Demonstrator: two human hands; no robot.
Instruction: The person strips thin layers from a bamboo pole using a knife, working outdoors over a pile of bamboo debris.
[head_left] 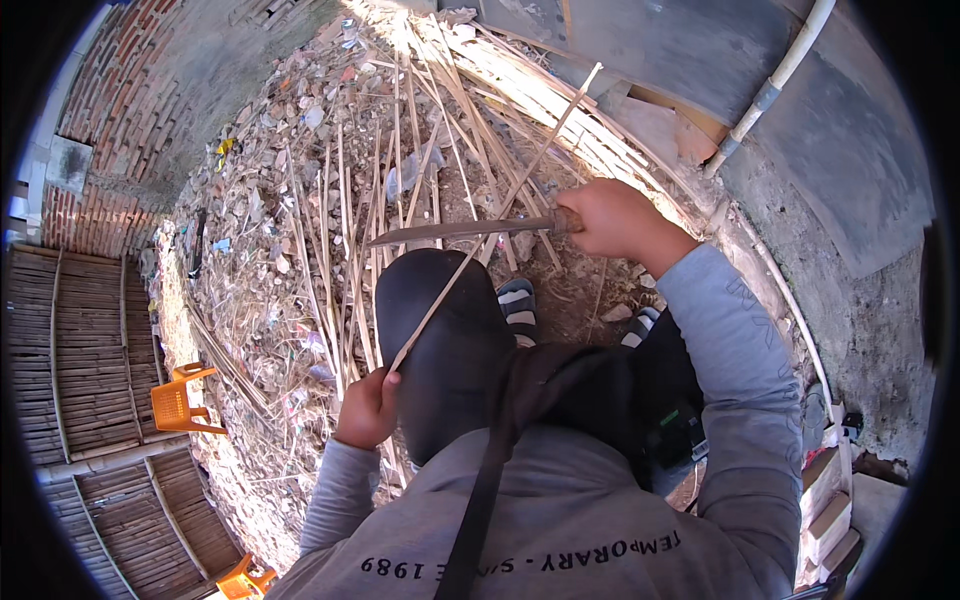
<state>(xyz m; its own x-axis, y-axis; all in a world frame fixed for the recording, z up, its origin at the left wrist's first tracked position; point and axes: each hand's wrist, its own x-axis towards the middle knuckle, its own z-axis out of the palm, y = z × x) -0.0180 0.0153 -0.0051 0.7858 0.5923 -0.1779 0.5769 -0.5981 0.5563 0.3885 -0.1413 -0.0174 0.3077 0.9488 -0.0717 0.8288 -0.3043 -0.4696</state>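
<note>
My right hand (606, 220) is closed round the handle of a long knife (455, 231), whose dark blade points left above my knee. In my left hand (369, 408) is the near end of a thin bamboo strip (440, 298). The strip slants up and away to the right, past the blade, and its far end rises beyond my right hand. Blade and strip cross in view near the middle; whether they touch I cannot tell. Below the blade is my knee (435, 320) in dark trousers.
Many loose bamboo strips (345, 210) lie ahead on rubble-strewn ground (255, 260). Orange plastic chairs (172, 402) stand left by bamboo slat panels (95, 350). A brick wall (130, 90) rises far left. On the right are a grey wall (850, 300) and a white pipe (775, 85).
</note>
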